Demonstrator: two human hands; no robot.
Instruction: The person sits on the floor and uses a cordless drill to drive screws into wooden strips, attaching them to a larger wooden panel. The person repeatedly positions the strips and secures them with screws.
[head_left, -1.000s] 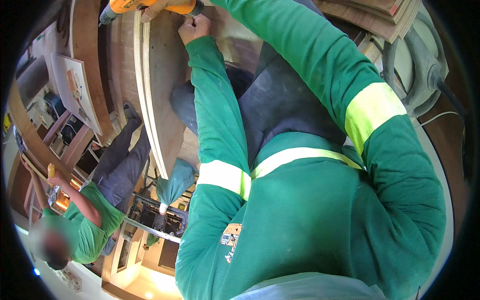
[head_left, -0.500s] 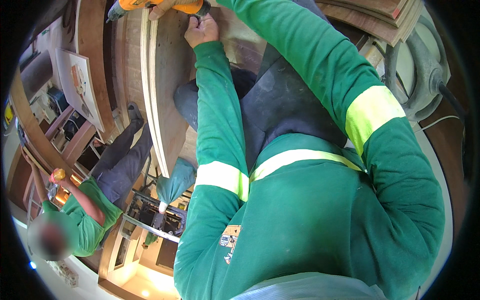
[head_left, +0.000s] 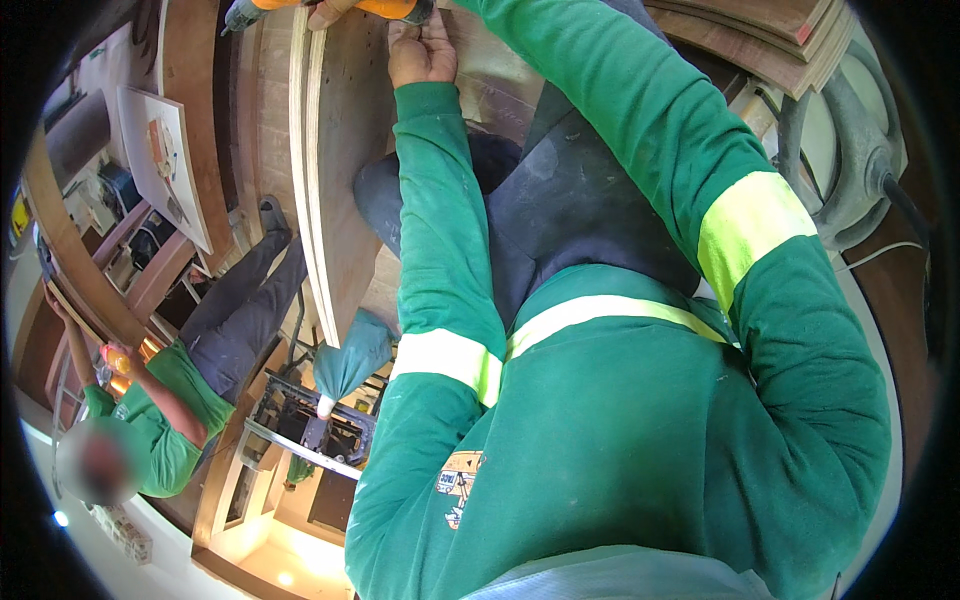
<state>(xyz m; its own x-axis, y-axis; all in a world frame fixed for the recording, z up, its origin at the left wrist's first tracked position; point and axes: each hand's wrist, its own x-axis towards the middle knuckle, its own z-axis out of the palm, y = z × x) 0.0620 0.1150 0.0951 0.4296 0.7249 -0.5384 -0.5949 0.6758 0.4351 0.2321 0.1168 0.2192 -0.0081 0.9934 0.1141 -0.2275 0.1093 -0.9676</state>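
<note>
An orange and dark cordless drill lies across the top edge of the view, its dark chuck toward the left. The fingers of my right hand are closed around it, above the board edges; the rest of that hand is out of view. My left hand is palm up just below the drill's back end. Its fingers are curled with the thumb drawn in, and what they hold, if anything, is too small to make out. Left of that hand stands a wooden board on edge, with pale plywood edges beside it.
Stacked wooden panels lie at the upper right, near a grey hose. At left a co-worker in a green shirt holds a yellow-orange object. A machine with a teal bag stands below the board.
My left hand has shifted slightly up and right, away from the board. The drill and my right hand have moved up, partly out of view.
</note>
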